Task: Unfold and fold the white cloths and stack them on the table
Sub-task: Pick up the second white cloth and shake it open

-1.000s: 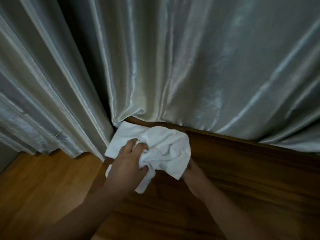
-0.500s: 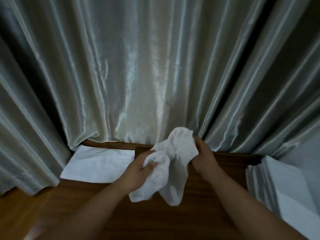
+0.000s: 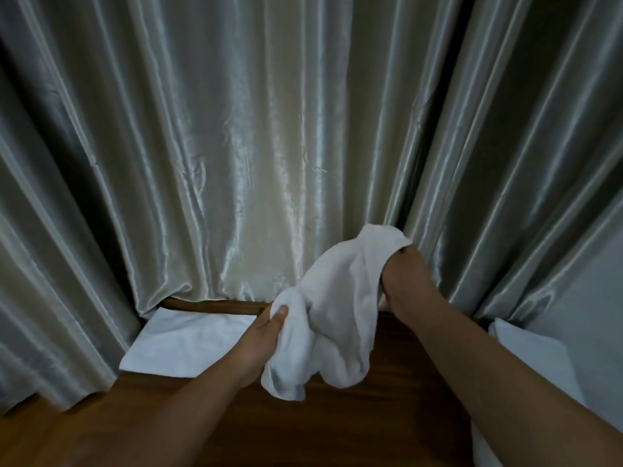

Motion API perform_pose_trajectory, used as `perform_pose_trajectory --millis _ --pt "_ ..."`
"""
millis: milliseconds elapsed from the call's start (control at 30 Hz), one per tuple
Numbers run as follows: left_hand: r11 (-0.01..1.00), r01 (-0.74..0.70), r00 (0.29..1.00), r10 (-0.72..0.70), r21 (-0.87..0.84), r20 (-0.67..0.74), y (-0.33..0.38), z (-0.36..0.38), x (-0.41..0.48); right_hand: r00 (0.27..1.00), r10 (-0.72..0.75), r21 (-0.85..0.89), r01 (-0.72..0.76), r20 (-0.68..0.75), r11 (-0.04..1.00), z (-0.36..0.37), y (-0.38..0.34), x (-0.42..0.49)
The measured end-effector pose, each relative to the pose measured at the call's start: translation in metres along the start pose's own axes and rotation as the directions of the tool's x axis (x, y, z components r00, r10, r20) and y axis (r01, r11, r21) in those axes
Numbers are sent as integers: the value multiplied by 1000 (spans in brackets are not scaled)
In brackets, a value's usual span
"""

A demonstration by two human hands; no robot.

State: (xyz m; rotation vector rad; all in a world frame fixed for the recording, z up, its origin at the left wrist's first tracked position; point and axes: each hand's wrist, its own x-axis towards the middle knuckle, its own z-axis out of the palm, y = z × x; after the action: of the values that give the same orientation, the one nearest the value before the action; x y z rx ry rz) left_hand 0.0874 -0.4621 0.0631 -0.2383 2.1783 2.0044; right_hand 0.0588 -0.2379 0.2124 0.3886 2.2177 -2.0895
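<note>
A rumpled white cloth (image 3: pixel 337 308) hangs in the air above the dark wooden table (image 3: pixel 337 426). My left hand (image 3: pixel 266 335) pinches its lower left part, and my right hand (image 3: pixel 404 281) grips its upper right corner, held higher. The cloth sags in loose folds between them. A folded white cloth (image 3: pixel 188 345) lies flat on the table at the back left, beside my left forearm. A stack of white cloths (image 3: pixel 536 355) sits at the right edge, partly hidden by my right arm.
Shiny grey-green curtains (image 3: pixel 269 146) hang right behind the table and drape onto its back edge. A lighter wooden floor (image 3: pixel 27 433) shows at the lower left.
The view has swung right and the cloth has come up off the table. My right hand has risen and drawn away from my left, and the bunched cloth has opened out between them.
</note>
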Motion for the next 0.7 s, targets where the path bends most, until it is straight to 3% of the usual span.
perform_pose_trajectory --millis 67,200,333,433,567,700 --pt "999 14 1000 -15 -35 -9 -3 -2 2 996 90 199 -94 29 975 5 -21 -7" --pt "998 -22 993 28 53 -117 5 2 4 991 -75 341 34 107 940 15 -49 -19" --pt "972 -223 942 235 79 -240 40 9 -17 956 -247 478 145 158 867 22 -68 -27" --pt "909 -412 908 416 63 -56 58 16 -40 953 -263 462 168 149 871 29 -76 -37" --pt "894 -393 914 357 213 191 78 36 -47 956 -274 463 198 103 864 36 -80 -46" --pt "897 -271 963 255 349 90 90 57 -40 943 -319 416 255 91 873 41 -88 -48"
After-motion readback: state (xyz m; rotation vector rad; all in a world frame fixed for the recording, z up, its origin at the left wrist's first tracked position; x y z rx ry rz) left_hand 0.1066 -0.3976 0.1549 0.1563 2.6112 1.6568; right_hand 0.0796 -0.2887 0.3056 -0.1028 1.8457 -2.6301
